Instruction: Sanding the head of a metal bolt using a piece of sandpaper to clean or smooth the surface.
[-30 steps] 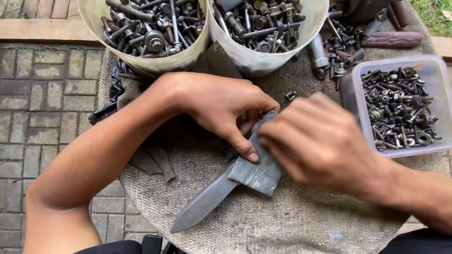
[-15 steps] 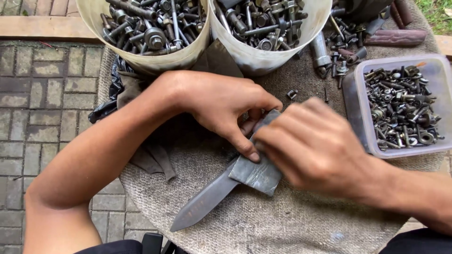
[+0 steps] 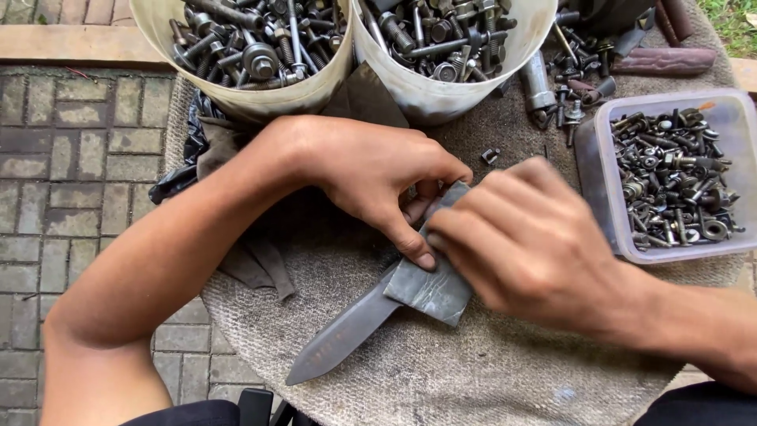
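On a round counter (image 3: 410, 379) covered in coarse grey cloth, both your hands meet over a dark knife blade (image 3: 341, 338). The blade lies flat, its point aimed toward your lower left, its upper end hidden under a folded grey abrasive sheet (image 3: 430, 288).

Your left hand (image 3: 374, 177) reaches in from the left, its grip curled, thumb tip pressing down on the sheet's edge where it covers the blade. Your right hand (image 3: 532, 237) comes in from the right, its grip clenched over the sheet, fingers bent and bearing down on it; the sheet's lower corner sticks out beneath your knuckles.

Behind your hands stand two pale buckets (image 3: 236, 99) side by side, both heaped with bolts and nuts. To the right sits a clear plastic tub (image 3: 591, 170) of smaller nuts and screws. Loose bolts (image 3: 576, 71) lie between the right bucket and the tub, and one small nut (image 3: 490, 155) rests just beyond your right knuckles. Dark rags (image 3: 252, 264) lie under your left forearm. Brick paving (image 3: 79, 158) shows at the left.
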